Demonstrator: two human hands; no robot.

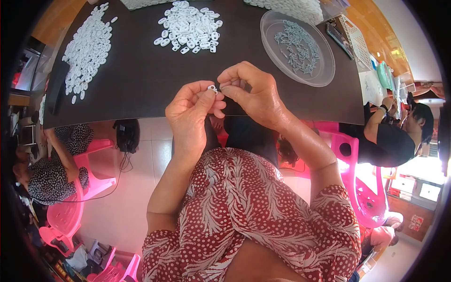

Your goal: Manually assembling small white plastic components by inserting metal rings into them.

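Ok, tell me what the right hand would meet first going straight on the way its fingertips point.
Likely the small white piece pinched in the left hand, directly ahead of the right hand. Depth is unclear, so they may already touch.

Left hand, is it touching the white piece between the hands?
Touching: the head view shows the left hand pinching the white piece, thumb against it.

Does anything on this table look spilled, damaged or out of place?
Nothing looks spilled. One white oval piece lies apart, just right of the leftmost white pile, so it reads as a stray. The white part in the left hand is too small to check for damage.
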